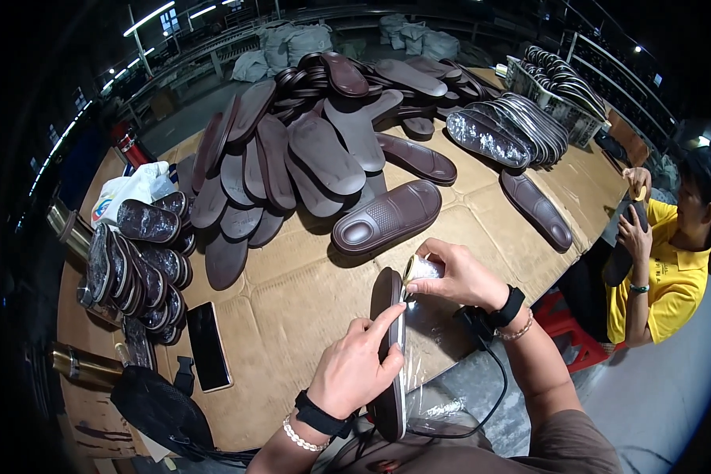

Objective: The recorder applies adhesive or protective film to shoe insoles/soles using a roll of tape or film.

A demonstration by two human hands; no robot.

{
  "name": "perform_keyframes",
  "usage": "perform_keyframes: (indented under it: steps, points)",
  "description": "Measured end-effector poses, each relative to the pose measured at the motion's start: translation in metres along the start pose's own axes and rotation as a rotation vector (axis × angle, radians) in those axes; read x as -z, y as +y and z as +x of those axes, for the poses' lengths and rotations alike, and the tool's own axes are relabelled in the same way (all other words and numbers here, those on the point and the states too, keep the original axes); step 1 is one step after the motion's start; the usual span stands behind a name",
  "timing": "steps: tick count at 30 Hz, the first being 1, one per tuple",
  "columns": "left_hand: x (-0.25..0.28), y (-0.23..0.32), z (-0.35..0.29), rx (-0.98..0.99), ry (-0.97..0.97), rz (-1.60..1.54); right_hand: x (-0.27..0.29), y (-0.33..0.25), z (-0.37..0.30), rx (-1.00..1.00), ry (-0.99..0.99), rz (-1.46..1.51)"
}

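Held on edge over the near side of the table, 1 dark brown sole [384,302] with a pale rim. Gripped across the middle by the left hand [363,355], index finger laid along that rim; pinched between right-hand fingertips close to the upper end, a roll of clear film [426,268], making the right hand [460,276] a grasping hand too. For thin film, a likely risk of wrinkling or clinging to itself if fed slack — or of trapping the left index fingertip if drawn over the rim. For the sole, possible twisting if gripped loosely; near the right wrist, a looping black cable [506,383], a possible snag. Beyond, on creased brown cardboard [280,340], 1 face-up insole [387,217], satin, dotted through the middle, oval at the heel. Farther off, a heap of soles [324,150], smooth, curved, loosely overlapped, perhaps prone to slumping if knocked. To the far right, glossy film-covered soles [513,130]; to the left, more crinkled, shiny bundles [134,268] and a flat black phone [210,346].
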State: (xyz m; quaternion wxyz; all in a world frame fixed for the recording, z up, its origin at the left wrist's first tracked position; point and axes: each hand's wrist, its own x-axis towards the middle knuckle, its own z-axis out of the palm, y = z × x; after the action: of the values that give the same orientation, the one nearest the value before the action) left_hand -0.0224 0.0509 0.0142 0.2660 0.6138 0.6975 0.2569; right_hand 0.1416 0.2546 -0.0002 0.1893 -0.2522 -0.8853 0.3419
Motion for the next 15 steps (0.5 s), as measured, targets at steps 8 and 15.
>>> perform_keyframes:
  steps: [8,15]
  points:
    - [-0.003,0.001,0.001,0.04,-0.006,0.012,-0.008,-0.012,-0.001,-0.069,0.166,-0.118]
    - [-0.002,0.0,0.0,0.032,-0.007,0.008,-0.012,-0.024,-0.001,-0.083,0.206,-0.237]
